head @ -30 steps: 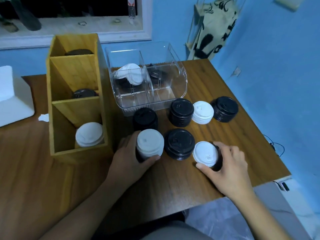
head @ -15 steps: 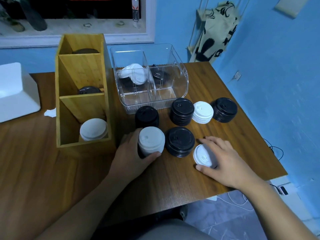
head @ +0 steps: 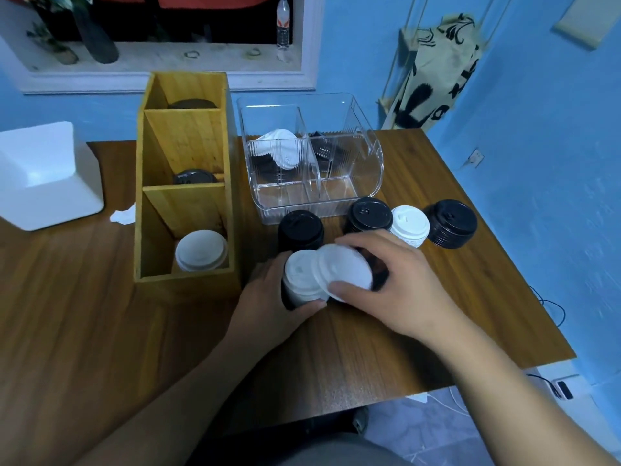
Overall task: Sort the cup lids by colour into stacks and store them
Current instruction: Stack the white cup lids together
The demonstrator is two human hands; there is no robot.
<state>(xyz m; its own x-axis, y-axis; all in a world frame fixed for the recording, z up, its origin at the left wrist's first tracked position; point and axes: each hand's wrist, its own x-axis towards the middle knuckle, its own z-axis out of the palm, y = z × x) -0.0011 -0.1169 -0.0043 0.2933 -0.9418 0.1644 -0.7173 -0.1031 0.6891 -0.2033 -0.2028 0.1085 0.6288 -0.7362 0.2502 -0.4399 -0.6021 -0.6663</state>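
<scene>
My left hand [head: 268, 304] grips a tall stack topped with white lids [head: 299, 277] near the table's middle. My right hand [head: 400, 284] holds a single white lid [head: 346, 267], tilted against the top of that stack. Behind them stand black lid stacks [head: 300, 228], [head: 368, 215], [head: 452, 223] and a short white stack [head: 410, 225]. Another black stack is mostly hidden under my right hand. The wooden organiser [head: 186, 156] holds a white stack [head: 201, 250] in its near slot and dark lids farther back.
A clear plastic bin [head: 366, 163] behind the stacks holds white and black lids in its compartments. A white box [head: 43, 176] sits at the left. The table's right edge [head: 497, 243] is close to the rightmost black stack. A blue wall rises behind.
My right hand lifted the white lid off the stack at the right and carried it left, onto the stack my left hand holds. The camera view tilted slightly.
</scene>
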